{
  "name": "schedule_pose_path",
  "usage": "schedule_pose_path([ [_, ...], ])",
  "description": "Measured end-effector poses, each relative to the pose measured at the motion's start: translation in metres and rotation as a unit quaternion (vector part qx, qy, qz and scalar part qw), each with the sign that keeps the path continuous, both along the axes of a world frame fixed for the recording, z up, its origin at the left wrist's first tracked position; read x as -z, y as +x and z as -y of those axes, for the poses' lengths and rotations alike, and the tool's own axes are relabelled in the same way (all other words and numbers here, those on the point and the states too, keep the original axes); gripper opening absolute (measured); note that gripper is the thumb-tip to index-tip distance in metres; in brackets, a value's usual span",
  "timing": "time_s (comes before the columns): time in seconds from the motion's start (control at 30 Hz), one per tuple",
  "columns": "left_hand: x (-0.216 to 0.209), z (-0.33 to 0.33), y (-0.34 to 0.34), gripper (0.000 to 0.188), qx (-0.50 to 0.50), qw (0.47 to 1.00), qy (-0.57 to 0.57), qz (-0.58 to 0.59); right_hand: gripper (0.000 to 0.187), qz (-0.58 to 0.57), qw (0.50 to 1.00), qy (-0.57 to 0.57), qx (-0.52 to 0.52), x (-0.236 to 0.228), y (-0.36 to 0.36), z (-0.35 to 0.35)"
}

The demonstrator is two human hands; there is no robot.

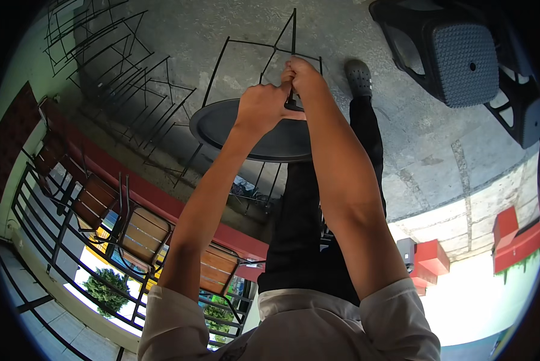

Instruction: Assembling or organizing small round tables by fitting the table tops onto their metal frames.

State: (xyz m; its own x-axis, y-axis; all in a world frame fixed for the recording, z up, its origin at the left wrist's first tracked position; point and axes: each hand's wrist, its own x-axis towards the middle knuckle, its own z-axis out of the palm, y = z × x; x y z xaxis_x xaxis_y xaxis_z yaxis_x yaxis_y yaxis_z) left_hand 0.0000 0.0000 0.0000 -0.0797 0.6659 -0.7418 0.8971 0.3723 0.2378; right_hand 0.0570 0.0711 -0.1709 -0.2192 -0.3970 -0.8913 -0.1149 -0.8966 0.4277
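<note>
In the head view, both bare forearms rose from the lower edge toward the upper middle of the frame, where the two hands met. The left hand (262, 107) was clenched into a fist around a thin black metal rod frame (293, 42), gripping it low, just above a round dark metal tabletop (222, 123). The right hand (303, 75) was closed on the same upright rod, just above and touching the left hand, its fingers wrapped tightly. The rod frame stood at the upper centre, its bars spreading left and right from the hands against the grey concrete floor (432, 144). The round tabletop lay just below the hands, partly hidden behind the forearms, at the centre of the frame.

Beneath the right forearm, a leg in black trousers ended in a grey perforated clog (359, 77), standing on the concrete to the right of the rod frame. At the upper right stood dark plastic stools with dotted seats (465, 60). At the upper left lay a tangle of further black wire frames (119, 72). At the lower left, wooden-slatted folding chairs (143, 231) stood beside a black railing (41, 222), with a green shrub (104, 289) beyond. Red blocks (432, 256) sat at the lower right.
</note>
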Motion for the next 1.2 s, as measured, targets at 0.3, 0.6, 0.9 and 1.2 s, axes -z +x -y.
schedule_pose_path([
  [0.3, 0.008, 0.010, 0.002, 0.079, 0.022, 0.998, 0.053, -0.023, 0.028, -0.014, 0.999, 0.012, -0.031, 0.007, 0.007, -0.001],
  [0.6, 0.002, 0.003, 0.006, 0.078, 0.037, 0.999, -0.002, -0.005, 0.037, -0.024, 0.999, -0.006, -0.045, 0.028, 0.020, 0.008],
  [0.9, 0.006, -0.024, -0.007, 0.087, -0.023, 0.958, -0.271, 0.090, 0.038, -0.021, 0.999, -0.003, -0.037, 0.024, 0.021, 0.009],
  [1.2, 0.010, -0.031, -0.005, 0.080, -0.100, 0.954, -0.263, 0.106, 0.040, -0.012, 1.000, -0.014, -0.014, 0.012, 0.023, 0.006],
])
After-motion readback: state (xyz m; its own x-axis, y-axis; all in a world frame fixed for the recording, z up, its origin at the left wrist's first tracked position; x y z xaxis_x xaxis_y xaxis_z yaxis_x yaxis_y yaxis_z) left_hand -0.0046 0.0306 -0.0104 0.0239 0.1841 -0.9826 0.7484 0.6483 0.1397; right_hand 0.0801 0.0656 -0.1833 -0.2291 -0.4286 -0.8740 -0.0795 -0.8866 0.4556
